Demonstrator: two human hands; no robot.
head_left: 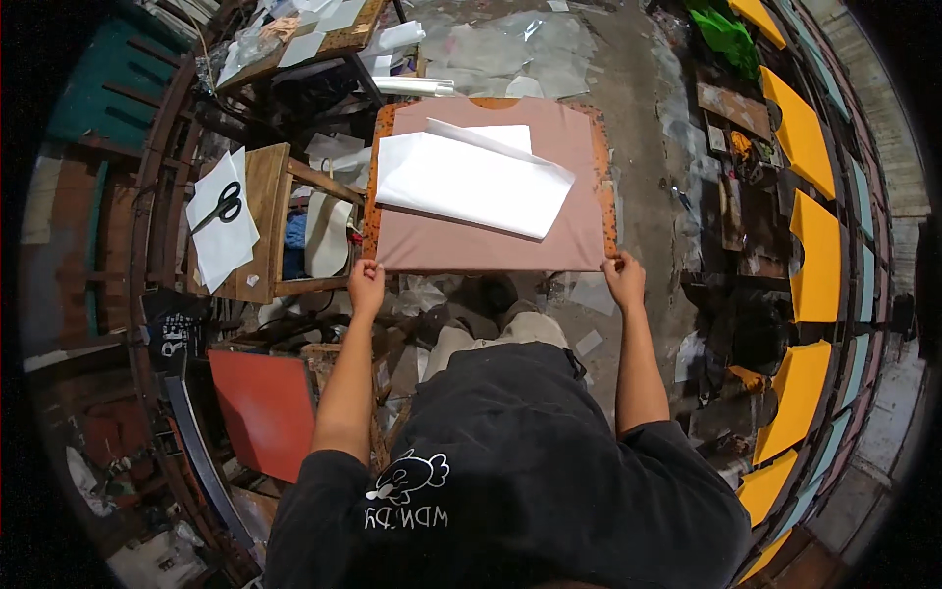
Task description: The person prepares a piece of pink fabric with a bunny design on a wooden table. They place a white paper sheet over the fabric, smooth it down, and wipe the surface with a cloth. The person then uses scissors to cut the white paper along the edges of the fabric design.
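Observation:
A dusty-pink fabric panel [432, 250] with a curved neck cutout at its far edge lies flat over a worn orange-brown board [609, 224]. The board's rim shows along both sides and at the cutout. On the cloth rests a folded sheet of white paper [471, 187], its far edge raised. At the near left corner my left hand [367, 288] is closed, pinching the fabric's hem. My right hand [625, 281] pinches the near right corner in the same way. Between them the hem runs straight and taut.
Left of the board, a wooden stool [267, 211] carries white paper [231, 257] and black scissors [226, 205]. A red panel [263, 412] leans nearer me. Yellow panels [814, 260] line the right side. A cluttered table [339, 44] stands far left.

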